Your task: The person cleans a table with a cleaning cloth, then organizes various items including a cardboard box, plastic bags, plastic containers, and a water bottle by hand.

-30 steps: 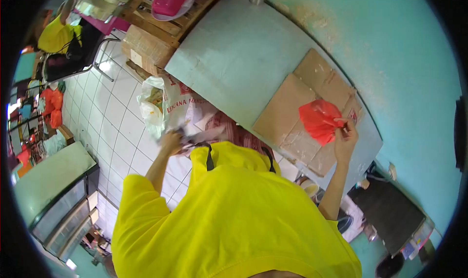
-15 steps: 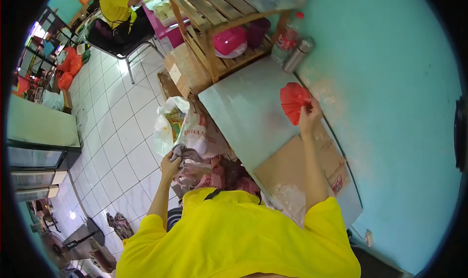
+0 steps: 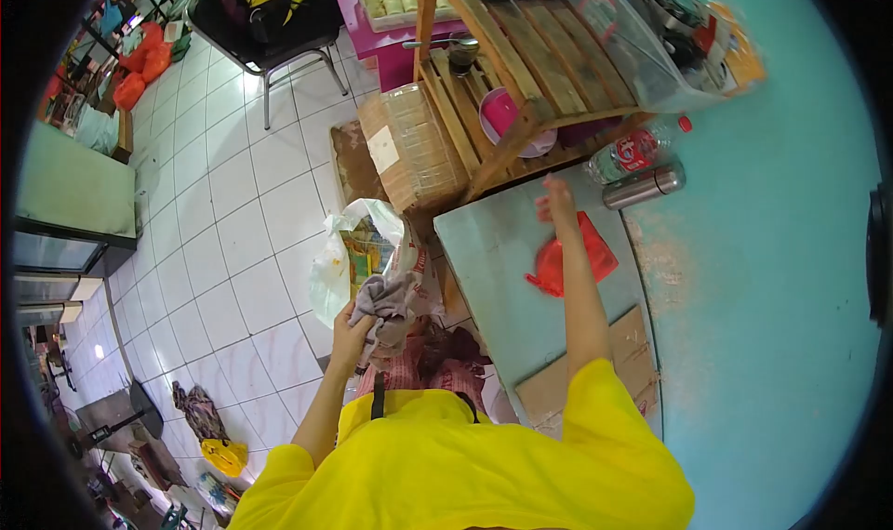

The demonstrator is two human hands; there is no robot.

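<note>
In my left hand (image 3: 350, 333) is a crumpled grey cloth (image 3: 384, 304), the fingers closed on its edge. The cloth hangs beside a white plastic bag (image 3: 327, 268) with yellow packets inside. My right hand (image 3: 556, 205) is over the far part of the pale grey tabletop (image 3: 493, 251), fingers apart and nothing in them. Below that hand, partly behind my forearm, a thin red piece that looks like a plastic bag (image 3: 551, 268) lies on the tabletop.
A wooden slatted rack (image 3: 521, 65) stands beyond the tabletop, carrying a clear plastic bin (image 3: 642, 56). A plastic bottle (image 3: 635, 152) and a steel flask (image 3: 644, 187) lie near the wall. Flattened cardboard (image 3: 595, 367) covers the near end. A taped carton (image 3: 419, 149) sits left of the rack.
My right hand has let go of the red piece and moved forward toward the rack. My left hand has shifted right with the cloth, and the view has turned.
</note>
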